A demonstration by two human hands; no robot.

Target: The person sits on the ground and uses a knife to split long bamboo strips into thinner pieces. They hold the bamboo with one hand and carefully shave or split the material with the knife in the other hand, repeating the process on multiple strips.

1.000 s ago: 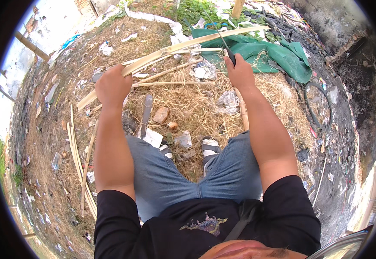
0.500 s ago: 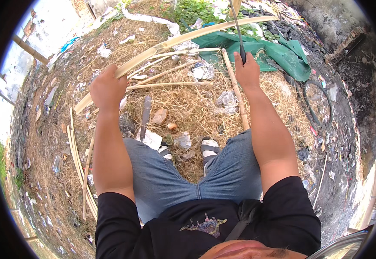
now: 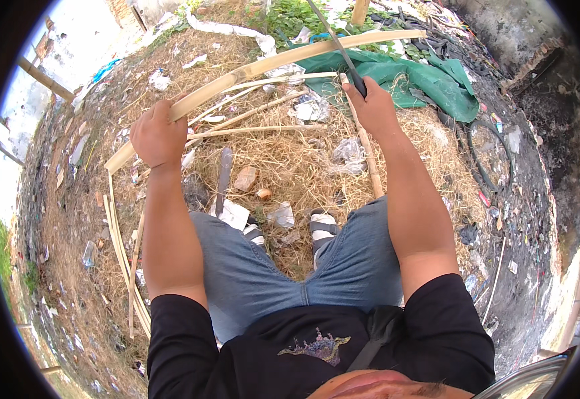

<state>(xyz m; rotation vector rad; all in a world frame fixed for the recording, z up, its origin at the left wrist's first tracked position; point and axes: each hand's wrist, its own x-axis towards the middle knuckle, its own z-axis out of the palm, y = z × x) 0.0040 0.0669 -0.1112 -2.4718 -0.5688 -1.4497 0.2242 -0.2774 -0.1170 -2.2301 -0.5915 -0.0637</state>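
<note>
My left hand (image 3: 160, 133) is wrapped round a long pale split-bamboo strip (image 3: 263, 65) near its left end. The strip rises away to the right, its far end unsupported by either hand. In my right hand (image 3: 375, 110) is the black handle of a long, dark-bladed knife (image 3: 335, 38). Its blade slants up and left across the strip's right part; I cannot tell whether the two touch. Below them, thinner bamboo strips (image 3: 256, 131) lie on dry straw. A bamboo pole (image 3: 368, 146) reaches from beside my right wrist toward my right knee.
A green sheet (image 3: 436, 86) lies crumpled at the far right, close to a black hose loop (image 3: 476, 159). More thin strips (image 3: 122, 256) rest left of my left forearm. Between my feet and the strips are a dark flat bar (image 3: 224, 176) and a broken brick piece (image 3: 245, 178).
My right hand has moved slightly left and turned, so the knife leans further left across the bamboo strip. My left hand and the strip have shifted a little left.
</note>
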